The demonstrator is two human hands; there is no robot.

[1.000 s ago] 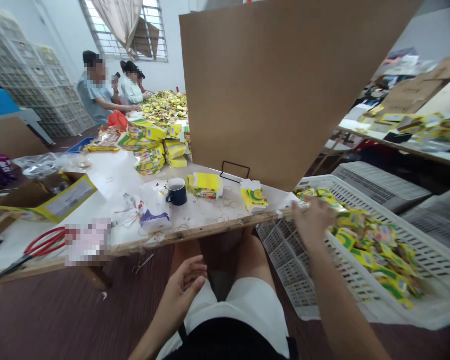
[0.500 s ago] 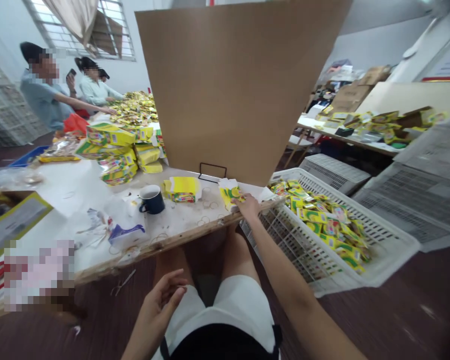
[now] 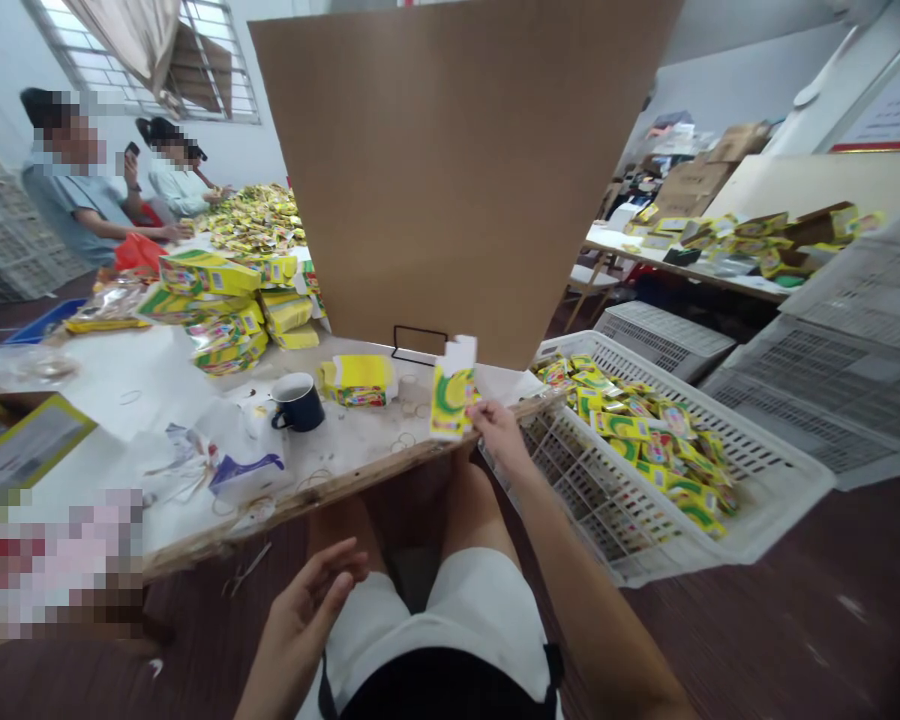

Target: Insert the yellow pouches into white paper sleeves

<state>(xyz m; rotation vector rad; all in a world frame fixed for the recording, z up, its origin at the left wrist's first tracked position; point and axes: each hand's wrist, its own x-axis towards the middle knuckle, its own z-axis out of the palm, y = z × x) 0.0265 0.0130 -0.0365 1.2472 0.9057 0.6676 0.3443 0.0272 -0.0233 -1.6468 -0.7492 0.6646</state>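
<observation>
My right hand [image 3: 499, 434] pinches a flat yellow-and-green carton [image 3: 451, 392] and holds it upright just above the table's front edge. My left hand [image 3: 309, 612] rests open near my left thigh, palm up, holding nothing. A folded yellow box [image 3: 358, 379] lies on the white table [image 3: 157, 375] beside a dark blue mug [image 3: 298, 402]. To my right, a white plastic crate [image 3: 765, 500] holds several yellow-green packets [image 3: 645, 440].
A large brown cardboard sheet [image 3: 457, 170] stands upright behind the table on a wire stand. Stacks of yellow boxes [image 3: 217, 300] sit further back. Two people sit at the far left. Rubber bands and a tissue pack [image 3: 244, 470] lie on the table. More crates stand at right.
My right hand left the crate, reached the flat carton on the table and lifted it upright. My view swung slightly right. The left hand stayed by my thigh.
</observation>
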